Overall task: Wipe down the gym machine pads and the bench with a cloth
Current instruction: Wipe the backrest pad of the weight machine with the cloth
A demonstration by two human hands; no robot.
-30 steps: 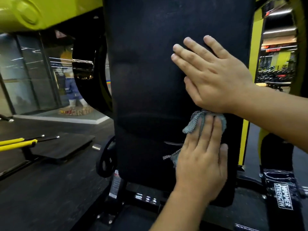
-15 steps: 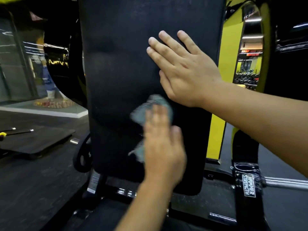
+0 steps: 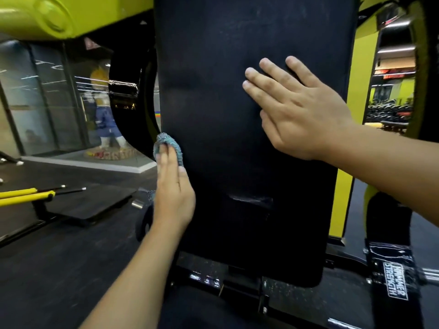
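The left hand presses the bunched blue cloth under straight fingers at the left edge of the tall upright black pad, whose unwiped width lies rightward, where the right hand rests spread flat.

Dark floor under machine base, possibly rubber.

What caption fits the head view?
Left hand presses cloth on black pad; right hand rests flat.
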